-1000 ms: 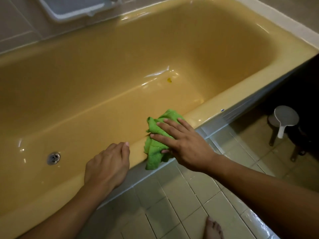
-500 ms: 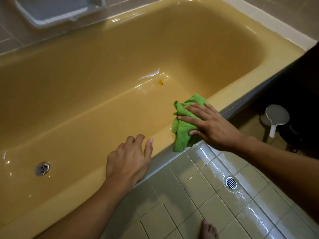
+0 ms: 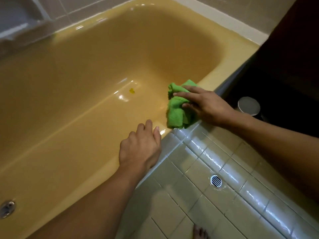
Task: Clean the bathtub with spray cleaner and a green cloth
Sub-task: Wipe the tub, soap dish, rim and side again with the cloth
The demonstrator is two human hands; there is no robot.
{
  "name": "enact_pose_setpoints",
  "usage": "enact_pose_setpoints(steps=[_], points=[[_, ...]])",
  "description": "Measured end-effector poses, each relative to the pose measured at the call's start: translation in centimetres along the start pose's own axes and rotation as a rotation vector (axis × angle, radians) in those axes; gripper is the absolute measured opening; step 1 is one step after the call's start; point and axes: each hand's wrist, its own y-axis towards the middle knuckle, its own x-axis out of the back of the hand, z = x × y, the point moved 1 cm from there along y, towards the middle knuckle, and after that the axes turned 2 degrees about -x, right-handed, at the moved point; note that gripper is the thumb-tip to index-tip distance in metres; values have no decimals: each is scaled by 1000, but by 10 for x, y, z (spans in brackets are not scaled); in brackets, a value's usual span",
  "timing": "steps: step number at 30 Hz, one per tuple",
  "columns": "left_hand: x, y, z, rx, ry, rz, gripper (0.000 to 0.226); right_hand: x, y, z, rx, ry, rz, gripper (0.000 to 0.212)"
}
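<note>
Bathtub (image 3: 72,87), yellow, long side facing me. Green cloth (image 3: 177,110) is bunched on the near rim twd the far-right corner, part of it hanging down the inner wall. R hand (image 3: 207,107) lies flat on the cloth, fingers straight and spread, pressing it to the rim. L hand (image 3: 139,149) rests on the same rim just beside the cloth, not touching it; fingers loosely bent, holding nothing. Small yellow speck (image 3: 132,91) on the tub floor, tub drain (image 3: 6,207) at far left. Floor drain (image 3: 216,180) in wet tiles below the R forearm.
</note>
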Motion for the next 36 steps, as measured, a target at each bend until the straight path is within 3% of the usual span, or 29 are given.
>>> enact_pose_setpoints(steps=[3, 5, 8, 15, 22, 36], points=[[1, 7, -8, -12, -22, -9, 48, 0, -6, 21, 93, 39, -113, 43], [3, 10, -11, 5, -37, -5, 50, -17, -9, 26, 167, -86, -27, 46], [3, 13, -14, 4, -29, -11, 53, -41, -17, 13, 89, -141, 75, 52], [2, 24, -25, -19, -10, -12, 53, -28, -6, -46, -8, -26, -25, 54], [3, 43, -45, -171, 33, -1, 72, -2, 17, -111, -141, 25, -88, 51], [-16, 171, -166, -285, 104, -39, 82, 49, 50, -212, -283, 64, -181, 46]])
